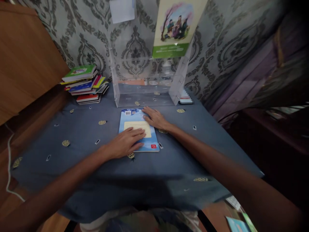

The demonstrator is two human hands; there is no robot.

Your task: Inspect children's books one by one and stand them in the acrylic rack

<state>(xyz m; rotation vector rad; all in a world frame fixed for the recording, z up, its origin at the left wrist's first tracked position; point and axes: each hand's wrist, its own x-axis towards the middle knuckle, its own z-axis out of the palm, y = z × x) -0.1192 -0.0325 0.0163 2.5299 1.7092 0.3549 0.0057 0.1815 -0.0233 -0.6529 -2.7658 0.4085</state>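
A blue book [145,146] with a pale yellow text panel, a barcode at the top and a small red mark at the lower right lies closed and flat on the table. My left hand [126,140] rests flat across its lower left part, fingers stretched over the yellow panel. Near the upper right edge of the book lies my right hand [155,118], fingers extended onto the cover. Neither hand grips anything.
Behind the book stands a clear acrylic stand [145,100], with a green-and-cream book [172,50] upright in its upper part. A messy pile of books [83,85] sits back left. Dark blue cloth with pineapple prints covers the table [82,129]. A white cable [9,161] hangs at left.
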